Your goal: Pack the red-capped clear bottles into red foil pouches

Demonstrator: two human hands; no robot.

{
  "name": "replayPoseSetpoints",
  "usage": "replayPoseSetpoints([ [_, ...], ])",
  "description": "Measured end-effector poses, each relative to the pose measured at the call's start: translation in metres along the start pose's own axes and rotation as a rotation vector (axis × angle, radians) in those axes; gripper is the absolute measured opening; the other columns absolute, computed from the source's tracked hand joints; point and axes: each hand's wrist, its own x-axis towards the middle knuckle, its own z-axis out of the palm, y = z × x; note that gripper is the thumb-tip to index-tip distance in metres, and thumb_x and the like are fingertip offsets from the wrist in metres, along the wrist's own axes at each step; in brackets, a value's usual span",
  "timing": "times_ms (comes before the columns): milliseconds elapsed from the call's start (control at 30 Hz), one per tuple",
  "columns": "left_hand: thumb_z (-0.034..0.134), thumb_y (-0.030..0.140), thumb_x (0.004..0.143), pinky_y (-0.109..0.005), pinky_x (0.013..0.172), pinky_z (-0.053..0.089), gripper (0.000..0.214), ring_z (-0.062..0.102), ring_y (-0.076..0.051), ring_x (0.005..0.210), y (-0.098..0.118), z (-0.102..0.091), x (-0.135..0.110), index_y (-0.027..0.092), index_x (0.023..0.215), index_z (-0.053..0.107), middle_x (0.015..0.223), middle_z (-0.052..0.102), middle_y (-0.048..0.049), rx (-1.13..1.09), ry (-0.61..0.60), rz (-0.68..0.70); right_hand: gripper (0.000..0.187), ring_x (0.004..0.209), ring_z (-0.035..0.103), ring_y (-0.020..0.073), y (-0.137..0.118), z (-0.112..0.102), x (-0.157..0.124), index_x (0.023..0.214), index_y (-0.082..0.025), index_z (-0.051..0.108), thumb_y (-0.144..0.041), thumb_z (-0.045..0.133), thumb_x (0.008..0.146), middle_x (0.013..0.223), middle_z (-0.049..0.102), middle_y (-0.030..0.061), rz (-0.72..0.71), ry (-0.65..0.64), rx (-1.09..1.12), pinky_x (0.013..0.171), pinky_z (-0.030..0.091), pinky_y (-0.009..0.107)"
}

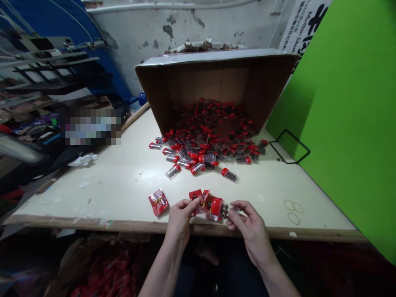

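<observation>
My left hand point(180, 216) is closed in a pinch on a small red packet point(197, 199) at the near edge of the table. My right hand point(247, 220) grips a clear tube with a red cap point(220, 208), held against the red packets. The two hands meet just above the table's front edge. Another red packet point(158, 201) lies flat on the table to the left of my left hand. A loose red-capped tube point(229, 174) lies a little beyond my hands.
A cardboard box point(216, 74) lies on its side at the back of the pale table point(117, 181), spilling several red-capped tubes point(207, 144). A green wall point(349, 123) stands right. Rubber bands point(293, 208) lie near the right front. Clutter sits to the left.
</observation>
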Motion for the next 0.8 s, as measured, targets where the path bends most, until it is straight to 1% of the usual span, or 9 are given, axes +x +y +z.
replayPoseSetpoints([
  [100, 0.083, 0.026, 0.050, -0.018, 0.048, 0.034, 0.031, 0.048, -0.007, 0.048, 0.001, 0.002, -0.001, 0.014, 0.048, 0.055, 0.050, 0.059, 0.0011, -0.046, 0.028, -0.012, 0.026, 0.061, 0.063, 0.0138, 0.005, 0.011, 0.011, 0.095, -0.022, 0.056, -0.036, 0.067, 0.077, 0.079, 0.062, -0.0004, -0.081, 0.063, -0.077, 0.056, 0.053, 0.024],
  [167, 0.083, 0.027, 0.049, -0.017, 0.046, 0.034, 0.032, 0.051, -0.007, 0.048, 0.004, 0.001, -0.003, 0.014, 0.050, 0.054, 0.056, 0.064, -0.0001, -0.078, 0.052, -0.021, 0.025, 0.061, 0.063, 0.0157, 0.009, 0.018, 0.023, 0.095, -0.021, 0.057, -0.037, 0.065, 0.077, 0.079, 0.063, 0.0015, -0.163, 0.096, -0.200, 0.058, 0.054, 0.027],
  [267, 0.085, 0.027, 0.047, -0.017, 0.045, 0.036, 0.033, 0.056, -0.008, 0.052, 0.011, -0.002, -0.005, 0.014, 0.054, 0.055, 0.064, 0.067, -0.0014, -0.135, 0.089, -0.046, 0.019, 0.061, 0.062, 0.0165, 0.015, 0.025, 0.038, 0.089, -0.020, 0.062, -0.035, 0.063, 0.077, 0.084, 0.064, 0.0046, -0.266, 0.074, -0.422, 0.058, 0.054, 0.028],
  [333, 0.085, 0.027, 0.047, -0.017, 0.046, 0.039, 0.032, 0.056, -0.007, 0.052, 0.015, -0.004, -0.006, 0.014, 0.058, 0.057, 0.064, 0.066, -0.0005, -0.170, 0.104, -0.063, 0.017, 0.060, 0.061, 0.0162, 0.016, 0.027, 0.041, 0.086, -0.020, 0.063, -0.034, 0.063, 0.077, 0.085, 0.063, 0.0054, -0.281, 0.071, -0.475, 0.057, 0.053, 0.028],
  [433, 0.083, 0.026, 0.051, -0.016, 0.044, 0.040, 0.029, 0.054, -0.006, 0.048, 0.019, -0.004, -0.006, 0.014, 0.064, 0.061, 0.060, 0.063, 0.0018, -0.248, 0.131, -0.105, 0.022, 0.059, 0.059, 0.0159, 0.012, 0.027, 0.031, 0.092, -0.020, 0.061, -0.036, 0.063, 0.077, 0.081, 0.063, 0.0040, -0.204, 0.080, -0.355, 0.054, 0.051, 0.027],
  [500, 0.082, 0.024, 0.055, -0.016, 0.043, 0.040, 0.026, 0.054, -0.006, 0.047, 0.019, -0.002, -0.005, 0.014, 0.068, 0.062, 0.059, 0.062, 0.0024, -0.303, 0.148, -0.148, 0.024, 0.062, 0.058, 0.0162, 0.005, 0.026, 0.017, 0.095, -0.021, 0.059, -0.037, 0.063, 0.078, 0.079, 0.062, 0.0028, -0.143, 0.043, -0.221, 0.055, 0.050, 0.026],
  [567, 0.080, 0.023, 0.060, -0.016, 0.043, 0.042, 0.022, 0.056, -0.007, 0.048, 0.019, 0.002, -0.004, 0.014, 0.071, 0.063, 0.059, 0.062, 0.0020, -0.346, 0.146, -0.186, 0.022, 0.068, 0.058, 0.0165, -0.001, 0.027, 0.002, 0.095, -0.022, 0.059, -0.036, 0.063, 0.079, 0.081, 0.062, 0.0025, -0.114, -0.024, -0.129, 0.059, 0.049, 0.025],
  [667, 0.076, 0.019, 0.064, -0.018, 0.047, 0.046, 0.016, 0.059, -0.009, 0.051, 0.018, 0.009, -0.005, 0.013, 0.072, 0.063, 0.061, 0.063, 0.0000, -0.400, 0.114, -0.226, 0.020, 0.066, 0.055, 0.0153, -0.005, 0.030, -0.013, 0.093, -0.022, 0.061, -0.035, 0.065, 0.079, 0.078, 0.062, 0.0014, -0.076, -0.094, -0.104, 0.057, 0.046, 0.023],
  [800, 0.073, 0.015, 0.068, -0.021, 0.053, 0.051, 0.011, 0.060, -0.010, 0.054, 0.021, 0.014, -0.010, 0.012, 0.075, 0.065, 0.065, 0.066, -0.0027, -0.430, 0.082, -0.247, 0.021, 0.062, 0.052, 0.0138, 0.000, 0.031, -0.012, 0.094, -0.022, 0.061, -0.036, 0.065, 0.079, 0.076, 0.061, 0.0005, -0.050, -0.092, -0.096, 0.053, 0.042, 0.022],
])
